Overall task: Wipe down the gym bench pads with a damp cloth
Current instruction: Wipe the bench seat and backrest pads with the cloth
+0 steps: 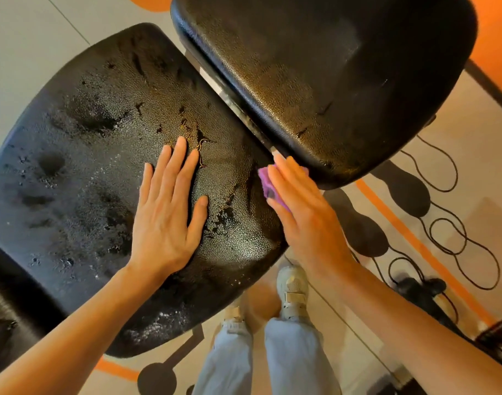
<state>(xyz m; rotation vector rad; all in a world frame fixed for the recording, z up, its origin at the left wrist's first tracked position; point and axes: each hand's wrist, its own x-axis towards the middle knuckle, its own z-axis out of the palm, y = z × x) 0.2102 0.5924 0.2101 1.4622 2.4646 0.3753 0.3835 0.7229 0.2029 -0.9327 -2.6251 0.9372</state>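
Head view, looking down on two black textured bench pads. The seat pad [96, 155] fills the left and centre; its surface is worn, with dents, cracked patches and pale speckling that may be moisture or residue, which cannot be settled from this view. The back pad [315, 67] sits at upper right, separated from the seat pad by a narrow gap in which a strip of frame [244, 121] shows.

The left hand [170, 212] lies palm down on the seat pad, fingers spread and flat, its grip apart and holding nothing.

The right hand [304, 212] is at the right edge of the seat pad, just beside the lower corner of the back pad. Its grip is pressed down on a purple cloth [265, 181], fingers extended over it; only a folded portion of the cloth shows at the fingers' left side. The cloth rests against the seat pad's edge at the gap between the two pads.

Below the pads the person's legs in light blue trousers [289, 357] and pale shoes [292, 289] stand on a floor [21, 38] of pale tile with orange and dark markings. Black cords [458, 238] loop on the floor to the right.
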